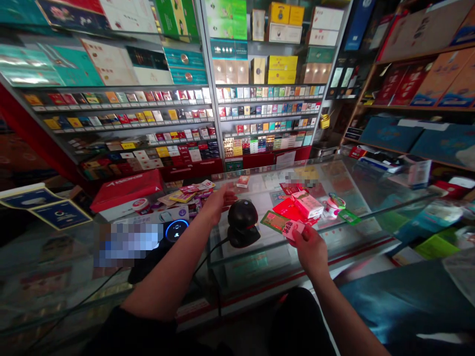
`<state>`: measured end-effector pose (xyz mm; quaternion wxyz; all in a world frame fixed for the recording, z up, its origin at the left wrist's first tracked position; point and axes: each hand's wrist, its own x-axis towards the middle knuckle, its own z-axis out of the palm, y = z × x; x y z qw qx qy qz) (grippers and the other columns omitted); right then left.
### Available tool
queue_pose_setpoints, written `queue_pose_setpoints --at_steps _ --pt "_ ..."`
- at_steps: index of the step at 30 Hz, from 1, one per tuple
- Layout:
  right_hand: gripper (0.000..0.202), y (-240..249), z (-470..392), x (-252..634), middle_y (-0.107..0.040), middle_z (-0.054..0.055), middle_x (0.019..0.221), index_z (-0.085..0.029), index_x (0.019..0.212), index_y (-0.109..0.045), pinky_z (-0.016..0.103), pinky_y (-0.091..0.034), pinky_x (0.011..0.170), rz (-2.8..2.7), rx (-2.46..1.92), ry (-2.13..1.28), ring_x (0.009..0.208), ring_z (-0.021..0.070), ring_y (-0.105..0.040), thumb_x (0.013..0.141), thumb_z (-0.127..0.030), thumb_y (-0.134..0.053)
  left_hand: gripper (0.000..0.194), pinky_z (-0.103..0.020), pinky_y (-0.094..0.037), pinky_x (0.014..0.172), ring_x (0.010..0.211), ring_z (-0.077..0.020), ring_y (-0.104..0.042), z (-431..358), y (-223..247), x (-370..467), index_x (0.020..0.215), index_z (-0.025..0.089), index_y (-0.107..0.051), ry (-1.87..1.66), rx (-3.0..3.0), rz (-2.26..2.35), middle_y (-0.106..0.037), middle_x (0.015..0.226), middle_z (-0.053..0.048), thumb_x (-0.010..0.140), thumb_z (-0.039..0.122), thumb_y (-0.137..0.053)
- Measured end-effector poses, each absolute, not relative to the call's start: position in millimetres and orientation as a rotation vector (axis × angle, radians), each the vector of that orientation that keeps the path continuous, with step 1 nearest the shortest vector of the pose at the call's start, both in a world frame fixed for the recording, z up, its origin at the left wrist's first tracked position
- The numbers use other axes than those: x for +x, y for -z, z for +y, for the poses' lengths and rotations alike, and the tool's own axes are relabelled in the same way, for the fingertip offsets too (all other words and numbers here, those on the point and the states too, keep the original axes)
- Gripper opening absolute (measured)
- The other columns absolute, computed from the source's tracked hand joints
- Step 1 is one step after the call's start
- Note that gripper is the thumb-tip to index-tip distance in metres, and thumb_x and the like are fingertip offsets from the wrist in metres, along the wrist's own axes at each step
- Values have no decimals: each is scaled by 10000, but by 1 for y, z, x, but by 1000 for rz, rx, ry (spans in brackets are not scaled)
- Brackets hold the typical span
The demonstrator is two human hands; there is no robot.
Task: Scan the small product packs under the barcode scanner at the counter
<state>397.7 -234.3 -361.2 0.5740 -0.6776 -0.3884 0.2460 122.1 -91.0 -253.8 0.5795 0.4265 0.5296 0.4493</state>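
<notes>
My right hand [309, 247] pinches the near end of a red and green packet [276, 222] over the glass counter. Just behind that packet lie a red envelope [287, 209] and a pink-red box [308, 205], with a small white and pink cup [334, 206] to their right. My left hand [221, 200] reaches past a black scanner [242, 222] on its left side, fingers apart and holding nothing. Beyond its fingertips rests a small red and white pack [243, 181]. A pile of colourful packets [189, 192] lies left of that hand.
A payment device with a lit blue ring [177, 231] stands left of the scanner, its cable trailing. Behind it are a red and white carton [128, 193] and a round tub [141, 205]. Shelves of small packs [181, 113] rise behind the glass counter [356, 198].
</notes>
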Motion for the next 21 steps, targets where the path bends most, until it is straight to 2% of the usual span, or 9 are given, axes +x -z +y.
queue_pose_setpoints --at_steps 3,5,9,13,15,19,21 --pt "639 355 -241 401 -803 147 994 -128 1342 -668 427 -602 795 -1013 -1814 -403 806 294 -774 837 -518 -642 554 -362 -474 828 968 -268 -722 -102 264 119 939 182 -701 -1157 960 1242 -785 984 -123 874 721 -594" --pt "680 353 -245 402 -798 157 1031 -113 1385 -632 436 -574 851 -1092 -1868 -302 835 298 -765 845 -526 -616 562 -363 -477 839 1003 -276 -725 -108 273 118 954 180 -700 -1193 944 1236 -785 1001 -129 875 725 -588" --pt "598 347 -251 406 -772 149 1014 -129 1302 -660 449 -543 857 -1236 -1900 -102 797 294 -716 863 -526 -576 519 -366 -479 855 1024 -269 -727 -115 285 116 976 179 -703 -1242 948 1211 -782 1069 -137 907 677 -576" --pt "554 330 -248 410 -733 187 1000 -118 1203 -705 464 -526 849 -1269 -1876 161 870 328 -675 871 -540 -568 489 -372 -481 862 1043 -279 -726 -119 279 112 990 187 -713 -1273 995 1212 -783 1119 -143 890 654 -609" --pt "513 316 -238 409 -740 167 965 -137 1158 -726 444 -527 838 -1293 -1816 133 849 309 -677 867 -532 -576 509 -377 -481 864 1048 -288 -723 -117 269 110 998 188 -720 -1285 1034 1214 -782 1140 -146 873 671 -623" --pt "446 286 -195 396 -776 108 932 -176 1166 -744 377 -547 814 -1363 -1674 -169 828 257 -718 869 -479 -605 524 -387 -481 846 1026 -302 -715 -103 249 109 979 197 -714 -1263 1136 1207 -778 1146 -148 855 699 -627" --pt "415 278 -161 384 -789 118 973 -161 1165 -752 377 -545 889 -1415 -1653 -192 894 257 -733 865 -417 -623 522 -391 -475 822 1017 -315 -707 -89 241 111 948 196 -702 -1222 1176 1240 -774 1111 -156 859 704 -621"
